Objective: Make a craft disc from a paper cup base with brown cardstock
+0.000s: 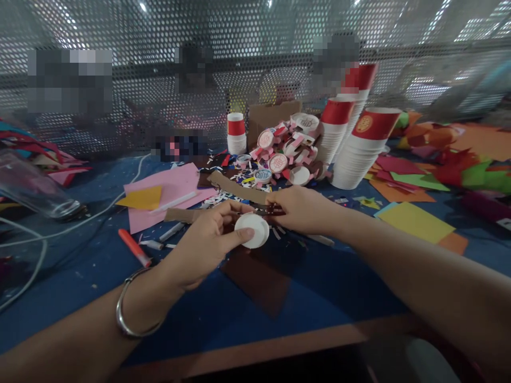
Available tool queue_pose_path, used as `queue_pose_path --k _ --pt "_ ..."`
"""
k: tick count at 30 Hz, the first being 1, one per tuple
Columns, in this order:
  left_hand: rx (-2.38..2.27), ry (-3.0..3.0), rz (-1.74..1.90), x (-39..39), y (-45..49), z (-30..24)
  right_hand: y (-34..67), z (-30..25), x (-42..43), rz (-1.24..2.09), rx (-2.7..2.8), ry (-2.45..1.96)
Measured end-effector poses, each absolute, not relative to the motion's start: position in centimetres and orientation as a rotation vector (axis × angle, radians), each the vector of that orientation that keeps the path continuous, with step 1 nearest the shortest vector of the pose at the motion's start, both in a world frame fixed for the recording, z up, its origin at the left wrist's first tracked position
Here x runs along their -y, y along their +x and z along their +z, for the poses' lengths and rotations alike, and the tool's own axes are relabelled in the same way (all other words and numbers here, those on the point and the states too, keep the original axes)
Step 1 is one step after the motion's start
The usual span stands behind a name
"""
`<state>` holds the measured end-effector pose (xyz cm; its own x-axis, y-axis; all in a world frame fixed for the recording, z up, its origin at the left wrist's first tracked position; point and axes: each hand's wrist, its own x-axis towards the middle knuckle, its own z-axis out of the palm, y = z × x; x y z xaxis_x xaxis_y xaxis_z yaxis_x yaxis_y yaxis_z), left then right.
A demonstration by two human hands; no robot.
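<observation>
My left hand (211, 239) pinches a small round white paper piece (255, 231), like a cup bottom, with the thumb on its face. Just right of it, the fingers of my right hand (297, 209) are closed round a narrow dark item (276, 211), mostly covered, whose kind I cannot make out. A curved strip of brown cardboard (239, 189) lies behind my hands. Below them a dark brown paper sheet (261, 279) rests on the blue table (191, 330).
Behind my hands is a heap of round paper pieces with pink tabs (279, 154). Stacked red-and-white paper cups (355, 159) stand right of it. Coloured paper (419, 223) lies right; pink paper (175, 181), an orange-red marker (134, 247), a white cable (91, 218) and a glass (38, 186) lie left.
</observation>
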<state>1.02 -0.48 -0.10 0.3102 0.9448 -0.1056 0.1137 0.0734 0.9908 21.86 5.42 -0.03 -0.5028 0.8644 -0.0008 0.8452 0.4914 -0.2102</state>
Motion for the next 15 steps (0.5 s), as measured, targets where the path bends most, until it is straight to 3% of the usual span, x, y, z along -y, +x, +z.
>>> queue_pose_path --k 15 --pt "-1.037 1.321 0.876 -0.6 -0.7 -1.5 21.8 -0.5 -3.8 0.24 2.698 -1.374"
